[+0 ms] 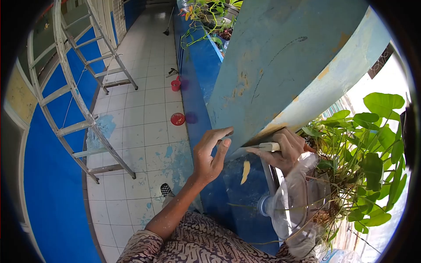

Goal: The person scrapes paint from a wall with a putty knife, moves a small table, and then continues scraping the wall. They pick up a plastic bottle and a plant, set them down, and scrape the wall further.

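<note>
My left hand [209, 154] is raised beside the lower left edge of the blue-grey pillar [280, 57], with bent fingers and the thumb apart, holding nothing. At the pillar's lower right edge, my right hand [285, 151] is closed around what looks like a scraper [269, 147]; its pale end shows, and the rest is partly hidden by the fingers. The pillar has worn paint, with tan patches and dark marks. Below my hands, a yellowish flake [245, 172] shows against the blue ledge [239, 204].
A clear plastic bottle [291, 206] and leafy plants [372, 162] crowd the right side. At left, an aluminium ladder [66, 92] stands on paint-spotted tiles [144, 105]. A red lid [177, 119] and a small red bucket [176, 85] sit by the blue wall.
</note>
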Motion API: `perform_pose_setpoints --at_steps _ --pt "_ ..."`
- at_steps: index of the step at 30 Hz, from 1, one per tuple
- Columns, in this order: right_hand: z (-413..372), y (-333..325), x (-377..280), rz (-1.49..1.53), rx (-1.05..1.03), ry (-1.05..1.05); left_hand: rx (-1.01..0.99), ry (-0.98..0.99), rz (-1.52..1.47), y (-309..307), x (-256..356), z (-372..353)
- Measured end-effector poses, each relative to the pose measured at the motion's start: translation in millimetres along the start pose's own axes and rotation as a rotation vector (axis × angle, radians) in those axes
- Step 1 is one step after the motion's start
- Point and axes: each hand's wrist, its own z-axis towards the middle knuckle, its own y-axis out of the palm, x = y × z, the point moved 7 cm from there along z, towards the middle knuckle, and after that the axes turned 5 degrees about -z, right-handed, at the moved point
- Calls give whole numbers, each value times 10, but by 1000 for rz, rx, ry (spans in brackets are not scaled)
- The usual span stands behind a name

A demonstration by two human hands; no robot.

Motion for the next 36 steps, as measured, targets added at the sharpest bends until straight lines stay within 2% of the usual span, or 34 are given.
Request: perform_pose_setpoints --at_steps 2,5,7,8,10,13,14,16,17,18,21,24,25,26,28,29,30,32,33,35,36 --pt "-30 -101 68 -20 20 -14 1 -4 -2 -6 -23 -44" --pt "49 -264 -54 -271 26 -59 11 24 -26 -40 -88 -108" --pt "-20 -135 -57 -172 -29 -58 5 -35 -32 -54 -136 -121" --pt "-46 -70 -65 -79 -83 -58 -4 -34 -32 -32 -117 -117" --pt "-27 -81 -81 -75 -88 -61 -17 13 -30 31 -32 -86" --pt "-80 -234 216 29 127 154 -53 67 -40 66 51 -108" --pt "-110 -234 186 32 123 146 -44 68 -39 52 50 -97" --pt "-71 -180 141 -3 -3 341 -56 49 -11 30 35 -87" --pt "-25 -151 73 -18 -49 194 -56 51 -7 33 38 -64" --pt "-1 -171 45 -16 -43 197 -53 39 -1 45 33 -38" --pt "-82 -322 294 232 153 730 -46 34 -4 29 76 -13" --pt "-49 -290 227 135 113 673 -15 48 -24 -5 118 30" --pt "0 -210 125 69 -8 544 -17 54 -27 -14 127 45" --pt "-49 -169 157 69 -5 548 -21 54 -26 -5 132 69" --pt "-59 -47 77 -51 -73 228 -10 57 -22 19 140 119" --pt "13 -124 143 118 35 174 -19 57 -26 31 154 109" --pt "70 -233 105 113 36 177 -42 60 -17 47 176 93" --pt "-28 -418 435 406 142 892 -58 62 -10 63 178 62" --pt "-44 -438 562 406 140 891 -66 58 -8 72 158 41" --pt "123 -670 555 -44 276 226 -79 55 -3 96 122 29" --pt "125 -623 599 -44 279 229 -54 53 -11 98 107 32"
